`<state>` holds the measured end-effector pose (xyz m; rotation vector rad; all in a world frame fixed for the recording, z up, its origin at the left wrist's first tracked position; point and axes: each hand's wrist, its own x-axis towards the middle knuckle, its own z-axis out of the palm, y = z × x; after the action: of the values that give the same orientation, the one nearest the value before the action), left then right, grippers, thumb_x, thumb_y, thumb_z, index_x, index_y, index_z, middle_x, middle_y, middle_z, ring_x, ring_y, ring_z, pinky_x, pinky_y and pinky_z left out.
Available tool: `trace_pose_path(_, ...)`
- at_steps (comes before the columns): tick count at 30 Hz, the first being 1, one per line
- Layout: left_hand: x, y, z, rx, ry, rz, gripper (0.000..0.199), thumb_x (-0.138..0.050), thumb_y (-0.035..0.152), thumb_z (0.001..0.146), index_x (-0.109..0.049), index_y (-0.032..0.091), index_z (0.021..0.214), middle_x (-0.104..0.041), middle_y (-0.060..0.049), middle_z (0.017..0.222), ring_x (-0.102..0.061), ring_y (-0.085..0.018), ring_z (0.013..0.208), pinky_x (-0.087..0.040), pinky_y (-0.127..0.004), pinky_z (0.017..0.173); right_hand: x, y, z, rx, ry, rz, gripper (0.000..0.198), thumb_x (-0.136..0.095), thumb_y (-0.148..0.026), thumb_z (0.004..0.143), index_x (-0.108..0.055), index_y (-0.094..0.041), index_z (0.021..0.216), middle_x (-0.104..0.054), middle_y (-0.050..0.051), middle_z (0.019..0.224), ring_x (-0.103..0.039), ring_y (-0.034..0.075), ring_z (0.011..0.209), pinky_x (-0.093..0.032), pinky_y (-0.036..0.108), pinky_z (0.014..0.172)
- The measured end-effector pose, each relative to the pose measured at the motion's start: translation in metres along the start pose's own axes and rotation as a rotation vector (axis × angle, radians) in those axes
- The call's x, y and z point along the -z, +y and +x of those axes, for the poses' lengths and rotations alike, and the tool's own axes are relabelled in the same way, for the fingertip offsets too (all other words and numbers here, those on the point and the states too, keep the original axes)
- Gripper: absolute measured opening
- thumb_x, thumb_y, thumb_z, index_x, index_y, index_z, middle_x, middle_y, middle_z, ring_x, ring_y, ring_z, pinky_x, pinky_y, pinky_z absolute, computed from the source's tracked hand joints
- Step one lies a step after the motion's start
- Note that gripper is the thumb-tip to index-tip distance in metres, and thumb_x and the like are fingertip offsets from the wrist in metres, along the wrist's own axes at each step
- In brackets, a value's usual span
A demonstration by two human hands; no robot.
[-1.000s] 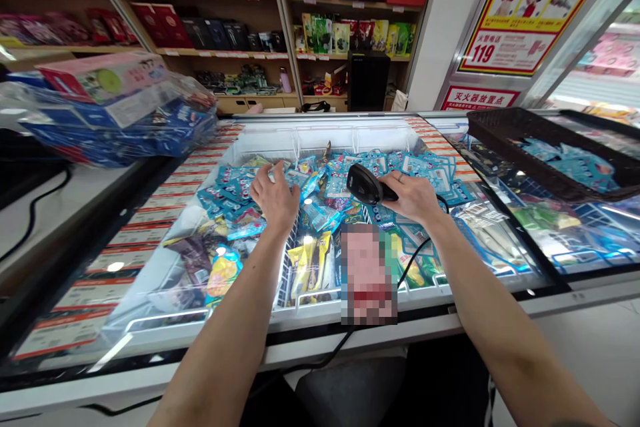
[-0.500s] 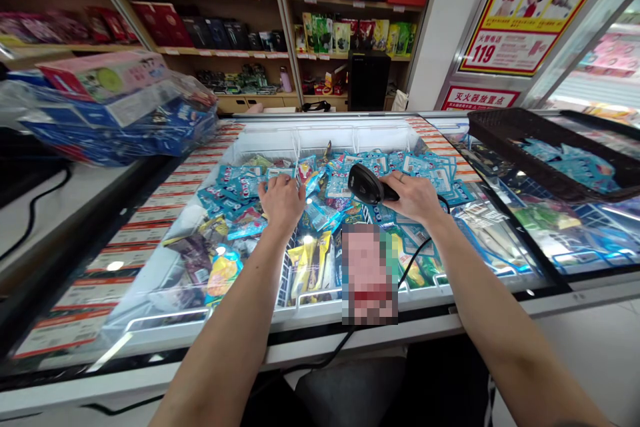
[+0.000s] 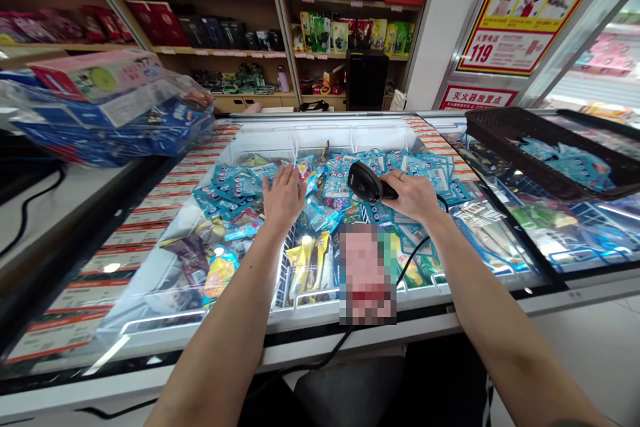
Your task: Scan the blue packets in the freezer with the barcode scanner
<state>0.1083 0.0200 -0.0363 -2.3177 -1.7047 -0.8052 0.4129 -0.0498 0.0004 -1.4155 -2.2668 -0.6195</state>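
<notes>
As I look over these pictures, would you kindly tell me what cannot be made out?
In the head view:
- What lies under the left hand, and whether it touches the blue packets: its back hides this.
- The handle of the scanner: mostly covered by the right hand.
- The brown basket's far right end: cut off by the picture edge.
- Fine print on the price labels: too small.

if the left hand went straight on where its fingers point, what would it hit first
Probably the packets just ahead of the left hand, with the white back wall behind them; depth is unclear, so it might pass above both.
</notes>
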Motion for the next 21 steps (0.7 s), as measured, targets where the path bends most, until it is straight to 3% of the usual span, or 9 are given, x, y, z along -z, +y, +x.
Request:
trace_pose_path(3, 0.0015, 0.0042, 0.0034, -0.290, -0.182, -0.122, 0.048, -0.032, 0.037, 0.093, -0.038, 0.027, 0.139, -0.038, -0.003, 0.148, -0.025, -0.021, 0.140, -0.020, -0.046, 0.112, 0.0003, -0.0007, 0.0004, 0.008, 0.009, 0.002, 0.031, -0.052, -0.038, 0.086, -0.059, -0.022, 0.111, -0.066, 0.004, 0.099, -0.060, 0.018, 0.078, -0.031, 0.028, 0.059)
trace_pose_path(6, 0.0037, 0.0071, 0.0048, -0.407, -0.287, -0.173, 0.042, -0.035, 0.039, 0.092, -0.049, 0.031, 0.131, -0.050, -0.001, 0.139, -0.032, -0.020, 0.137, -0.021, -0.043, 0.111, 0.0000, -0.0010, 0.0006, 0.011, 0.011, -0.003, 0.032, -0.051, -0.040, 0.086, -0.060, -0.022, 0.110, -0.066, 0.005, 0.099, -0.060, 0.018, 0.077, -0.031, 0.028, 0.059)
trace_pose_path(10, 0.0076, 0.0081, 0.0041, -0.381, -0.219, -0.174, 0.036, -0.035, 0.040, 0.092, -0.062, 0.026, 0.112, -0.064, -0.005, 0.113, -0.053, -0.022, 0.113, -0.033, -0.041, 0.102, -0.0011, -0.0010, 0.0004, 0.012, 0.006, -0.004, 0.033, -0.050, -0.041, 0.087, -0.060, -0.021, 0.111, -0.066, 0.005, 0.098, -0.060, 0.018, 0.077, -0.030, 0.028, 0.059)
trace_pose_path(13, 0.0078, 0.0071, 0.0038, -0.373, -0.162, -0.150, 0.036, -0.036, 0.042, 0.092, -0.063, 0.022, 0.106, -0.064, -0.008, 0.103, -0.055, -0.022, 0.103, -0.039, -0.040, 0.095, -0.0019, -0.0010, 0.0004, 0.010, -0.008, -0.005, 0.034, -0.050, -0.042, 0.087, -0.059, -0.021, 0.112, -0.066, 0.006, 0.099, -0.059, 0.018, 0.077, -0.030, 0.028, 0.058)
trace_pose_path(17, 0.0026, 0.0048, 0.0036, -0.316, -0.079, -0.137, 0.043, -0.039, 0.047, 0.090, -0.055, 0.021, 0.120, -0.057, -0.011, 0.122, -0.049, -0.025, 0.116, -0.037, -0.041, 0.099, -0.0016, -0.0018, 0.0006, 0.011, -0.026, -0.005, 0.034, -0.050, -0.042, 0.087, -0.059, -0.021, 0.112, -0.066, 0.006, 0.100, -0.059, 0.018, 0.078, -0.029, 0.028, 0.058)
trace_pose_path(21, -0.0016, 0.0041, 0.0034, -0.236, -0.120, -0.120, 0.047, -0.036, 0.051, 0.091, -0.052, 0.020, 0.123, -0.055, -0.010, 0.128, -0.048, -0.026, 0.121, -0.036, -0.042, 0.101, -0.0013, -0.0029, 0.0006, 0.017, -0.019, 0.002, 0.033, -0.049, -0.042, 0.088, -0.058, -0.022, 0.113, -0.065, 0.004, 0.100, -0.059, 0.018, 0.079, -0.029, 0.028, 0.059)
